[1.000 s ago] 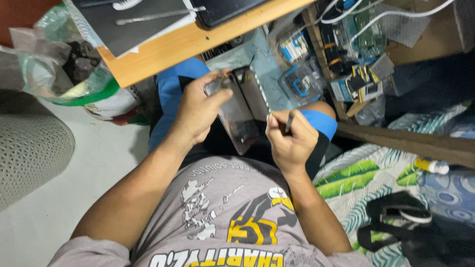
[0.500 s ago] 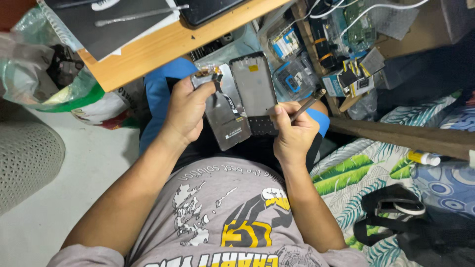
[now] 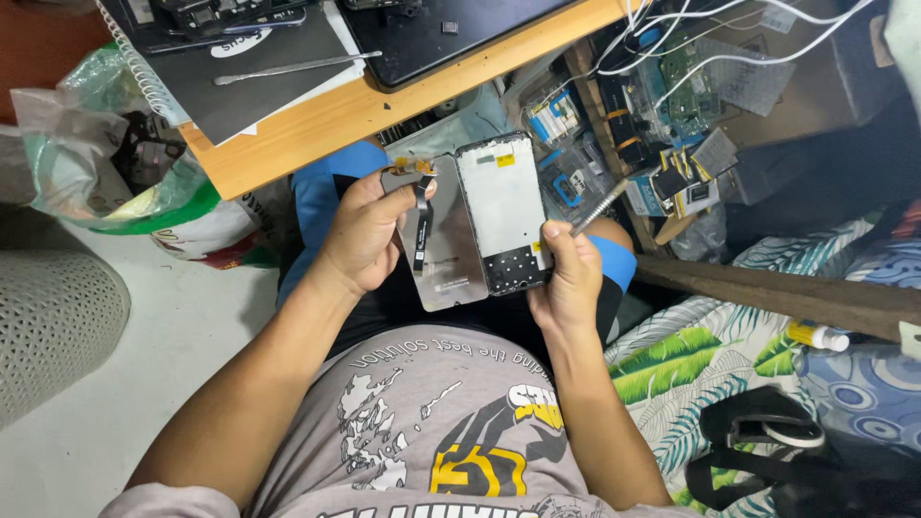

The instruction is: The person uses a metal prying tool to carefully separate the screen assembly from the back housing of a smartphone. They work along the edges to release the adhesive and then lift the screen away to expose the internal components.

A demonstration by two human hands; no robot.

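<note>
Holding a phone frame (image 3: 506,216) and its detached screen panel (image 3: 443,251) side by side above the lap, the person keeps both parts just below the edge of the wooden desk (image 3: 317,125). The left hand (image 3: 363,235) pinches the panel's dark flex cable (image 3: 423,219) between thumb and fingers, while the right hand (image 3: 566,278) is closed around the frame's lower corner and also grips a slim metal tool (image 3: 597,208) (its tip points away from the parts). To do this well, I judge the cable should be kept slack, not pulled or creased, and the two halves held level so nothing twists. A parts tray (image 3: 633,115) crowded with circuit boards lies just beyond, and metal tweezers (image 3: 297,66) rest on the desk.
</note>
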